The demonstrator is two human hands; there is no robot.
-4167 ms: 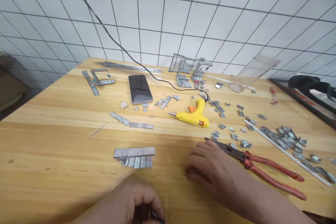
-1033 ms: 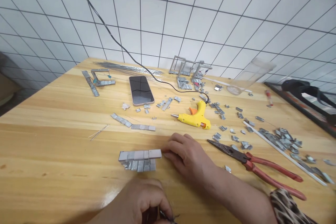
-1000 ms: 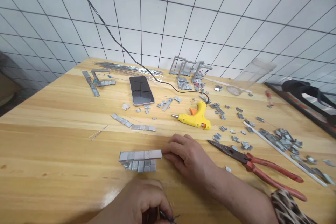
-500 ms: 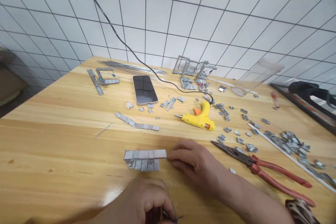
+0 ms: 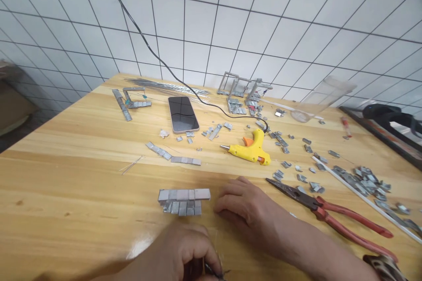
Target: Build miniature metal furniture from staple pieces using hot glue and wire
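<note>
Low in the view, my left hand [image 5: 194, 250] is closed, thumb and finger pinched around a small dark thing whose kind I cannot make out. My right hand [image 5: 245, 215] rests on the wood, its fingers loosely curved and slightly apart; its thumb is hidden. Just left of those fingertips, not touching them, sits a piece built of grey metal clips [image 5: 184, 195], with a straight upper row and a second row below. Right of that hand lie needle-nose pliers [image 5: 308, 199] with red handles.
A yellow glue gun [image 5: 249, 150] lies mid-table, its black cord [image 5: 154, 55] running up past a phone [image 5: 183, 114]. Loose metal clips [image 5: 365, 178] cover the right side. Small grey frames [image 5: 235, 92], thin wires [image 5: 165, 85] and a clear plastic container [image 5: 323, 96] are at the back.
My right hand has drawn slightly right, leaving a gap between its fingertips and the clip piece. My left hand keeps its pinch. The whole view has shifted a little.
</note>
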